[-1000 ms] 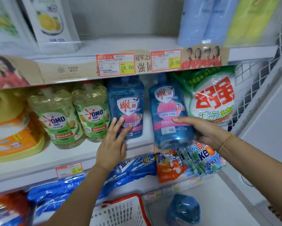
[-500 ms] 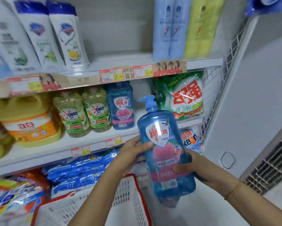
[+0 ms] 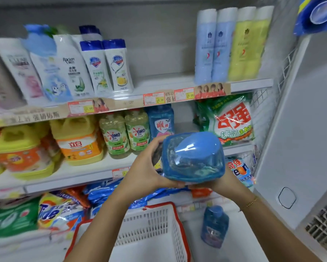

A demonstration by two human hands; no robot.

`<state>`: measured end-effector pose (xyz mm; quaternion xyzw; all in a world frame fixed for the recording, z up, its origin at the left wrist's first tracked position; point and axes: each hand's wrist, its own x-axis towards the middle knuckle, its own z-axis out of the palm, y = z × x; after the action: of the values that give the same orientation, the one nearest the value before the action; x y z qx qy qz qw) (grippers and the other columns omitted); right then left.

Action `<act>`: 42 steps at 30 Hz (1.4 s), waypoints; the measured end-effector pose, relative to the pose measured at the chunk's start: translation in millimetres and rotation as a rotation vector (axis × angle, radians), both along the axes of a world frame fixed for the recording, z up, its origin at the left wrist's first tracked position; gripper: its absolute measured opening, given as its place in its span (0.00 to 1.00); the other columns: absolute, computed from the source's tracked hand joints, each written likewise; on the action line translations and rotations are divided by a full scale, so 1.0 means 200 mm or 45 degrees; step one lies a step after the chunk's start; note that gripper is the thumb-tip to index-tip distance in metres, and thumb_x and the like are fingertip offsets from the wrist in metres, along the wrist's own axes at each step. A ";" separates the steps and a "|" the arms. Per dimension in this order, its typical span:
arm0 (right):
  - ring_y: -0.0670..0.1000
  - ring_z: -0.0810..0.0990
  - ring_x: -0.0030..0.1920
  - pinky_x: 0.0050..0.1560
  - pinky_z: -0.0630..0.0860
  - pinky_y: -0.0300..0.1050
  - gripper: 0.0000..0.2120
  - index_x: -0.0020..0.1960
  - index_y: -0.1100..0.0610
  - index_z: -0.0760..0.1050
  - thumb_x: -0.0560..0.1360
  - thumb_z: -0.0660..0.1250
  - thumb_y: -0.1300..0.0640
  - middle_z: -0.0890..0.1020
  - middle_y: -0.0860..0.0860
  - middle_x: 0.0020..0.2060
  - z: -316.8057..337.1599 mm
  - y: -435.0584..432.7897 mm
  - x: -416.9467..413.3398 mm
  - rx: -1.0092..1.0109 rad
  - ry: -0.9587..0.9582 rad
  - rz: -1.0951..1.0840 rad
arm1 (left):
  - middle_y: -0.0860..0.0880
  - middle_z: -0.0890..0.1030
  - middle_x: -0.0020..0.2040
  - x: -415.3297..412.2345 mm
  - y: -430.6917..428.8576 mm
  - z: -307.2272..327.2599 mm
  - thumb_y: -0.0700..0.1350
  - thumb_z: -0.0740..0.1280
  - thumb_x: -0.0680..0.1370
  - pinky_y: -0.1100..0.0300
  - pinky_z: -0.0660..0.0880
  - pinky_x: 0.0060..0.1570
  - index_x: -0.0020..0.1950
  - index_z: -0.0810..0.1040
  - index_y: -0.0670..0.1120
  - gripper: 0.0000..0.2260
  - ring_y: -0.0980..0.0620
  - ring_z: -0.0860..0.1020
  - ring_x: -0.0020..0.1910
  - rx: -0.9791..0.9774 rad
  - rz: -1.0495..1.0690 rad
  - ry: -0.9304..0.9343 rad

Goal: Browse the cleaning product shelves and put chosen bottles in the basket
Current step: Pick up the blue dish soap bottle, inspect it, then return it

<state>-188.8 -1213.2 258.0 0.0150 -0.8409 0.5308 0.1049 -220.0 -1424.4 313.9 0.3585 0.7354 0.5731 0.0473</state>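
Both hands hold the translucent blue plastic detergent bottle (image 3: 194, 156), tipped end-on toward the camera. The left hand (image 3: 146, 168) curls around its left side; the right hand (image 3: 218, 183) cups it from beneath, fingers mostly hidden. It hangs above the red-rimmed white plastic basket (image 3: 159, 222).
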 end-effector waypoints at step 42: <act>0.58 0.78 0.60 0.53 0.78 0.55 0.25 0.67 0.54 0.73 0.76 0.58 0.43 0.77 0.57 0.63 -0.08 -0.34 -0.06 -1.912 -0.265 0.493 | 0.43 0.76 0.66 -0.29 -0.05 -0.14 0.55 0.82 0.59 0.46 0.75 0.60 0.68 0.70 0.42 0.43 0.44 0.75 0.65 0.824 -0.200 -0.791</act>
<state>-201.3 -1281.0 242.1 0.0366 -0.2445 0.9651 -0.0869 -277.4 -1433.7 285.3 0.2204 0.4400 0.8485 0.1947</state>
